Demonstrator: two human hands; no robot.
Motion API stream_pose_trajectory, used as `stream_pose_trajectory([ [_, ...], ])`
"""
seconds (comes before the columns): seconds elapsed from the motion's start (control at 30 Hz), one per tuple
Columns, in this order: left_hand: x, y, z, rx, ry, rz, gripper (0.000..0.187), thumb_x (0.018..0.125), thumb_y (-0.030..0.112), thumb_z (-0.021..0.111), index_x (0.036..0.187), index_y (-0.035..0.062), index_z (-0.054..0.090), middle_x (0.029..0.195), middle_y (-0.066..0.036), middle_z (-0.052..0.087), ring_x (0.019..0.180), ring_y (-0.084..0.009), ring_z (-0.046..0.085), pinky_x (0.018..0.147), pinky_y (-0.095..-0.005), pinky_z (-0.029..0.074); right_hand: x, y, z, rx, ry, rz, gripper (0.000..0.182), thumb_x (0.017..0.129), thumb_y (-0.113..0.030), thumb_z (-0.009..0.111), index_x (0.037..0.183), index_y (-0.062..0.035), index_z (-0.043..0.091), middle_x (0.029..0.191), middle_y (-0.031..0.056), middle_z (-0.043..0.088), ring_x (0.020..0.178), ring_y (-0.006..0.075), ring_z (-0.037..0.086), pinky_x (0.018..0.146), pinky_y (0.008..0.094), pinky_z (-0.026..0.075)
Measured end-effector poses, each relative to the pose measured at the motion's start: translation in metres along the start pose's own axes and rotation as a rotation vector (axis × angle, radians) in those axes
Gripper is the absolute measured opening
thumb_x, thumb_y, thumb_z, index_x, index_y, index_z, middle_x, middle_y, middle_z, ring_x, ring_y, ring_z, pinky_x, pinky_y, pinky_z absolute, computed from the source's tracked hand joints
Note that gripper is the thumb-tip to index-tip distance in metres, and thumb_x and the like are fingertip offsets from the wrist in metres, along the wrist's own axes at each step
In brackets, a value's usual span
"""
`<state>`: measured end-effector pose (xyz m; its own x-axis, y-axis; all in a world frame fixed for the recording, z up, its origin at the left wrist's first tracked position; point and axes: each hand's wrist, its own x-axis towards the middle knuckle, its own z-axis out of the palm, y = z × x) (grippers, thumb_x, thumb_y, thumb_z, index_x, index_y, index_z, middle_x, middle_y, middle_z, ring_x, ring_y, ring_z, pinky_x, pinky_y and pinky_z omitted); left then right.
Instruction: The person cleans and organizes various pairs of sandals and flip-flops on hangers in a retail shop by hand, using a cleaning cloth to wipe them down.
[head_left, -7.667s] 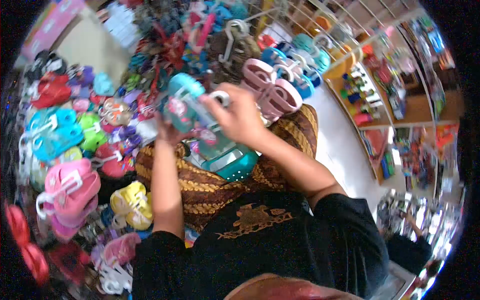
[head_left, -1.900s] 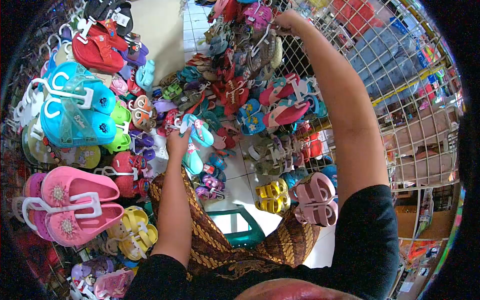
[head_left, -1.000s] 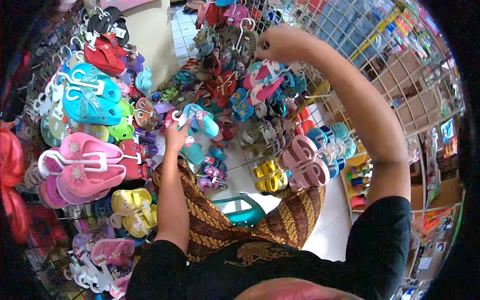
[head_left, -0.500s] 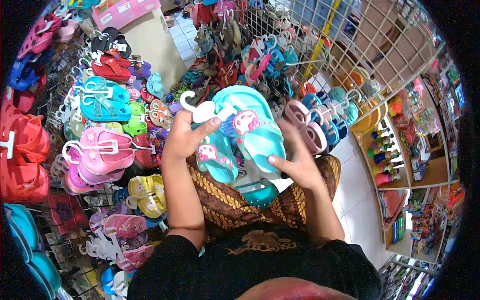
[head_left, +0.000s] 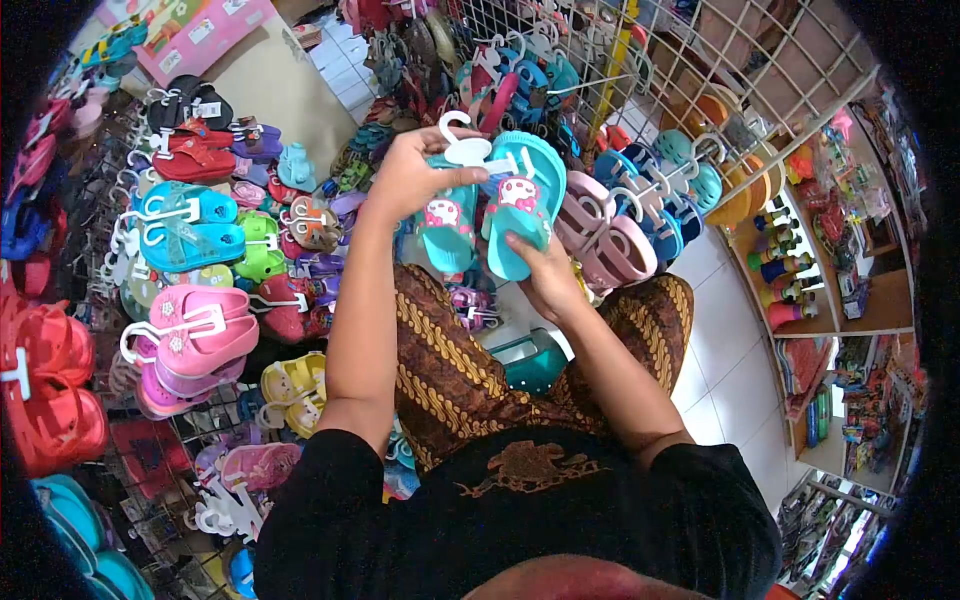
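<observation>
A pair of turquoise sandals [head_left: 542, 165] with pink-and-white cartoon faces on the straps is held out in front of me. A white plastic hanger [head_left: 468, 150] with a hook joins the two at their top. My left hand [head_left: 418, 178] grips the left sandal and hanger at the upper end, thumb across the front. Around the lower end of the right sandal my right hand [head_left: 548, 278] is closed, its thumb on the front and its other fingers hidden behind. Close beyond the right sandal hangs a mauve pair of clogs [head_left: 612, 235].
Racks of children's shoes on hangers crowd the left, among them pink shoes [head_left: 212, 325] and blue sandals [head_left: 190, 225]. A wire grid [head_left: 770, 90] stands at upper right, above wooden shelves [head_left: 860, 345]. Between my knees is a teal stool [head_left: 532, 362].
Both hands have carried the sandals forward, away from my body and toward the hanging shoes. My view has shifted slightly. The grip on the sandals continues.
</observation>
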<state>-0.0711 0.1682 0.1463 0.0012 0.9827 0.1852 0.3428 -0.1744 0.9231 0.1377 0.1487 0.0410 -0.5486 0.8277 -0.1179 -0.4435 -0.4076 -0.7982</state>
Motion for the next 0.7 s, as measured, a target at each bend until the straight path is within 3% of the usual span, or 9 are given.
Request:
stream_pose_trajectory([
  [0.13, 0.026, 0.005, -0.009, 0.168, 0.007, -0.183, 0.038, 0.066, 0.017, 0.086, 0.096, -0.0021, 0.071, 0.091, -0.006, 0.07, 0.082, -0.0119, 0.063, 0.078, -0.0281, 0.049, 0.017, 0.003, 0.007, -0.009, 0.13, -0.105, 0.044, 0.09, -0.014, 0.064, 0.128, -0.0034, 0.045, 0.117, 0.0082, 0.06, 0.103, 0.0163, 0.058, 0.089, 0.0312, 0.047],
  [0.17, 0.035, 0.0, -0.009, 0.13, -0.031, -0.211, 0.032, 0.068, 0.017, 0.084, 0.093, -0.0003, 0.073, 0.098, -0.006, 0.068, 0.089, -0.014, 0.063, 0.083, -0.029, 0.048, 0.018, 0.004, 0.01, 0.005, 0.178, -0.122, 0.044, 0.09, -0.013, 0.064, 0.128, -0.0033, 0.045, 0.117, 0.0083, 0.06, 0.103, 0.0161, 0.058, 0.089, 0.0309, 0.047],
  [0.27, 0.061, -0.016, -0.004, 0.224, -0.048, 0.148, 0.031, 0.069, 0.016, 0.083, 0.095, 0.001, 0.073, 0.107, -0.005, 0.065, 0.1, -0.016, 0.059, 0.09, -0.0304, 0.044, 0.03, 0.019, 0.001, -0.078, 0.288, -0.192, 0.054, 0.09, -0.015, 0.064, 0.136, -0.0019, 0.037, 0.125, 0.0124, 0.055, 0.11, 0.0205, 0.055, 0.095, 0.0336, 0.043],
  [0.33, 0.077, -0.022, -0.007, 0.271, -0.146, 0.127, 0.029, 0.07, 0.016, 0.081, 0.095, 0.003, 0.073, 0.112, -0.004, 0.062, 0.108, -0.018, 0.056, 0.095, -0.0319, 0.041, 0.034, 0.031, -0.002, -0.2, 0.346, -0.297, 0.061, 0.09, -0.017, 0.063, 0.14, -0.001, 0.033, 0.129, 0.0146, 0.051, 0.115, 0.0232, 0.052, 0.099, 0.0352, 0.041],
  [0.37, 0.083, -0.021, -0.007, 0.289, -0.189, 0.138, 0.029, 0.07, 0.016, 0.08, 0.095, 0.0032, 0.073, 0.112, -0.004, 0.062, 0.108, -0.0181, 0.056, 0.095, -0.032, 0.041, 0.042, 0.045, -0.011, -0.127, 0.306, -0.231, 0.065, 0.092, -0.006, 0.058, 0.145, -0.019, 0.023, 0.136, 0.0055, 0.041, 0.12, 0.0196, 0.047, 0.094, 0.0395, 0.047],
  [0.4, 0.088, -0.02, -0.006, 0.307, -0.231, 0.148, 0.029, 0.07, 0.017, 0.08, 0.095, 0.0033, 0.073, 0.111, -0.004, 0.062, 0.108, -0.0182, 0.056, 0.095, -0.0321, 0.041, 0.041, 0.044, -0.009, -0.097, 0.313, -0.186, 0.063, 0.093, -0.009, 0.058, 0.143, -0.0192, 0.022, 0.134, 0.0058, 0.042, 0.12, 0.0212, 0.047, 0.091, 0.039, 0.049],
  [0.53, 0.11, -0.018, 0.008, 0.291, -0.298, 0.286, 0.029, 0.071, 0.02, 0.079, 0.092, 0.0013, 0.071, 0.091, -0.003, 0.06, 0.091, -0.0179, 0.057, 0.088, -0.0302, 0.042, 0.042, 0.024, 0.006, 0.139, 0.289, -0.075, 0.061, 0.095, -0.018, 0.057, 0.142, -0.0195, 0.018, 0.129, 0.0093, 0.045, 0.1, 0.0235, 0.058, 0.075, 0.0362, 0.054],
  [0.67, 0.127, -0.022, 0.017, 0.286, -0.371, 0.174, 0.03, 0.075, 0.018, 0.077, 0.1, 0.0018, 0.069, 0.114, -0.008, 0.061, 0.113, -0.0228, 0.053, 0.1, -0.0336, 0.037, 0.061, 0.028, -0.007, 0.083, 0.333, -0.075, 0.062, 0.096, -0.022, 0.057, 0.143, -0.0199, 0.016, 0.12, 0.0098, 0.049, 0.081, 0.0205, 0.061, 0.062, 0.0306, 0.051],
  [0.7, 0.131, -0.029, 0.018, 0.251, -0.36, 0.157, 0.03, 0.077, 0.018, 0.076, 0.1, 0.0012, 0.069, 0.114, -0.009, 0.062, 0.114, -0.0217, 0.052, 0.1, -0.0333, 0.037, 0.074, 0.046, -0.02, -0.064, 0.368, -0.173, 0.063, 0.095, -0.021, 0.057, 0.143, -0.0195, 0.016, 0.117, 0.0089, 0.05, 0.08, 0.0191, 0.06, 0.06, 0.029, 0.049],
])
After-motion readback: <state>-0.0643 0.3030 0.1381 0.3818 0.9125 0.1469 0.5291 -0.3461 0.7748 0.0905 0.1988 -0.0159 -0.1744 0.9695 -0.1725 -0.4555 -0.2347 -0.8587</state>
